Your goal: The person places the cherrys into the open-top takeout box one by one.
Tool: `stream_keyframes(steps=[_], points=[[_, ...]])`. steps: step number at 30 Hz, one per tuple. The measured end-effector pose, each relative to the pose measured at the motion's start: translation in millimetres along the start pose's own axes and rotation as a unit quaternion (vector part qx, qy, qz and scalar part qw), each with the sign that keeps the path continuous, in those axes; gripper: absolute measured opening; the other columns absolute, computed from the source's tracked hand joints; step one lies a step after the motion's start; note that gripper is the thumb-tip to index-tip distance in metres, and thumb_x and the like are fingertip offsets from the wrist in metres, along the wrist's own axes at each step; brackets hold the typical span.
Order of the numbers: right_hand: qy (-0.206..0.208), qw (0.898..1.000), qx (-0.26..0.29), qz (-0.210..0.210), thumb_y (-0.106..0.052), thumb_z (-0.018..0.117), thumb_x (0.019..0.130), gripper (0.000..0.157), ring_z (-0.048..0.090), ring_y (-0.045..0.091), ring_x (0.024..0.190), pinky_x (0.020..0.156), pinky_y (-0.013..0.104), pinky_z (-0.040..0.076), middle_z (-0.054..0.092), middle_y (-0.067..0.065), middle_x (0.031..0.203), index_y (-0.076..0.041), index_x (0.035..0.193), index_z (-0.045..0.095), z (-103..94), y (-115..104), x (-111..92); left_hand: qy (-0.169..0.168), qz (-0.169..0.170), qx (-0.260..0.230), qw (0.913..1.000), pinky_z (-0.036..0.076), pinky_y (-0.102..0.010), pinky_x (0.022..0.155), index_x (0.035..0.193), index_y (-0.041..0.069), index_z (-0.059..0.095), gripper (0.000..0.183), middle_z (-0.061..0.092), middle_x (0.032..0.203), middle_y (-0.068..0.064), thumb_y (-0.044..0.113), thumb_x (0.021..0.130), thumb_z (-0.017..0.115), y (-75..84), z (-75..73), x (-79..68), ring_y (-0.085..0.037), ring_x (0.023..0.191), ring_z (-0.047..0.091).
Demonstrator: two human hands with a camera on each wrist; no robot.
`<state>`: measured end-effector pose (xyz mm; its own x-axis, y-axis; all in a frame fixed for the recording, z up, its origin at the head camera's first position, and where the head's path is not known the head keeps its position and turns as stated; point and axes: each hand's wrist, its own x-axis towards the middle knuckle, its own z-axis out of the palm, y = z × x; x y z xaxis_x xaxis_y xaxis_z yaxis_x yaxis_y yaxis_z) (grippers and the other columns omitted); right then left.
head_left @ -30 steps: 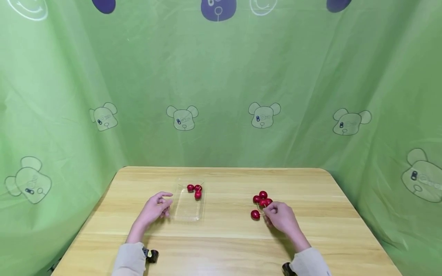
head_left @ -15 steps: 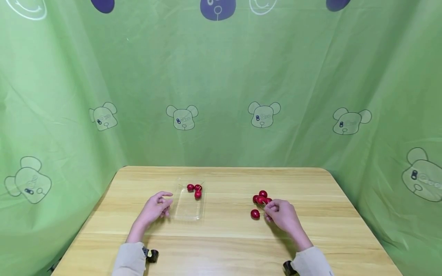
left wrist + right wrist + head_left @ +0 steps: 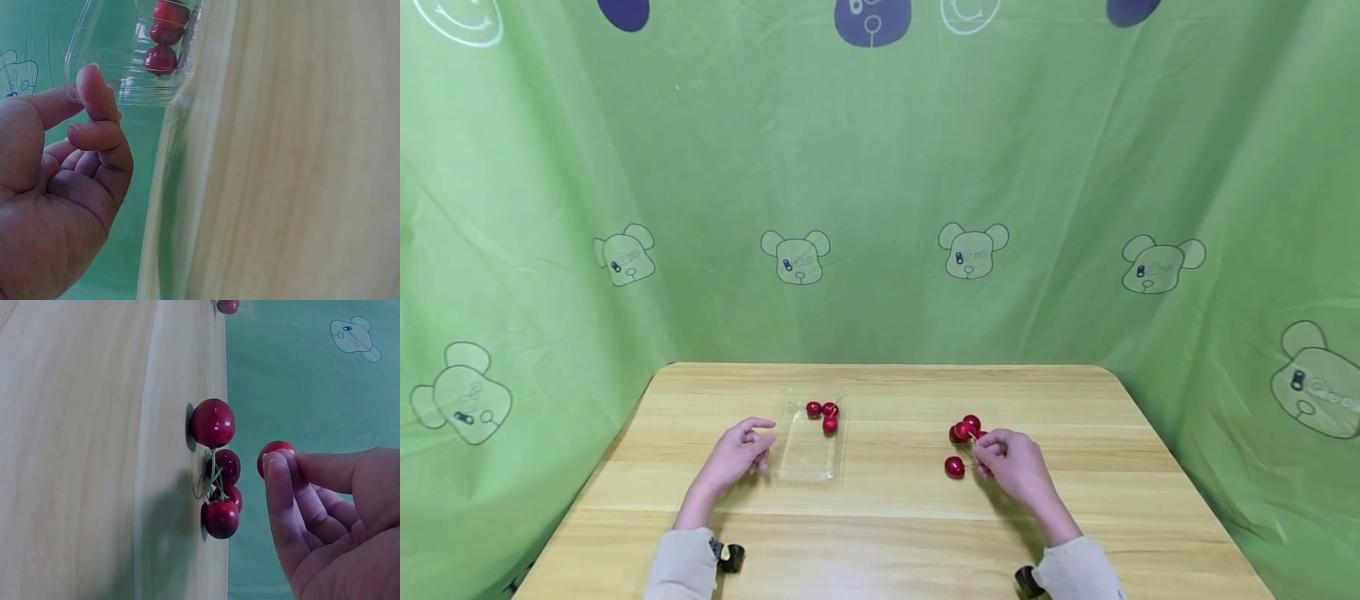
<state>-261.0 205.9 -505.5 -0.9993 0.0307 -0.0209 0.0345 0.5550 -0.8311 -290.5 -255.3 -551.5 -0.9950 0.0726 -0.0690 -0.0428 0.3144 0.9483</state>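
Observation:
My right hand (image 3: 1011,467) pinches a red cherry (image 3: 274,453) between thumb and fingertips, lifted off the table. Close by, several cherries (image 3: 220,519) with green stems rest on the wood; one cherry (image 3: 954,467) lies nearer to me than the others. My left hand (image 3: 737,452) stays beside the left edge of a clear plastic box (image 3: 808,458), its fingers loosely bent. In the left wrist view, a fingertip overlaps the box's rim; whether it touches cannot be made out. Three cherries (image 3: 160,59) sit at the far right inside the box.
A light wooden table (image 3: 887,492) carries everything, with bare wood between the box and the loose cherries. Green cloth (image 3: 880,308) printed with bear heads hangs behind and at both sides. Dark wrist cameras (image 3: 731,557) show at the cuffs.
The right hand has risen slightly and moved a little away from me, lifting the pinched cherry from the group. The left hand and the box have stayed put.

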Motion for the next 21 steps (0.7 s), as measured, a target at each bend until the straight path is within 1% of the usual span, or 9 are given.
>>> stream_keyframes(steps=[5,14,21], points=[[0.001,1.000,0.015,-0.002,-0.006,0.068,0.098,0.010,0.072,0.026,0.075,0.068,0.035,0.063,0.074,0.018,0.088,0.004,0.101,0.071,0.2,-2.2,0.3,0.000,-0.001,0.002,1.0000,0.048,-0.024,0.053,0.138,0.000,0.058,0.040,0.067,0.080,-0.019,0.016,0.102,0.066,0.0,-0.2,-0.7,-0.018,0.060,0.060],[0.003,1.000,0.018,-0.010,-0.006,0.068,0.098,0.010,0.073,0.027,0.075,0.069,0.036,0.063,0.074,0.018,0.089,0.003,0.100,0.072,0.6,-3.5,1.7,0.001,-0.002,0.003,1.0000,0.049,-0.024,0.054,0.138,0.001,0.058,0.040,0.067,0.081,-0.018,0.016,0.102,0.065,-1.1,1.5,-1.6,-0.018,0.061,0.062],[0.006,0.999,0.019,-0.026,-0.005,0.070,0.097,0.009,0.072,0.026,0.073,0.068,0.037,0.063,0.074,0.017,0.086,0.003,0.099,0.071,1.0,-6.4,2.5,0.002,0.000,-0.002,1.0000,0.049,-0.024,0.053,0.139,0.001,0.057,0.040,0.067,0.081,-0.019,0.014,0.102,0.065,-0.2,1.4,-1.4,-0.019,0.060,0.063]])
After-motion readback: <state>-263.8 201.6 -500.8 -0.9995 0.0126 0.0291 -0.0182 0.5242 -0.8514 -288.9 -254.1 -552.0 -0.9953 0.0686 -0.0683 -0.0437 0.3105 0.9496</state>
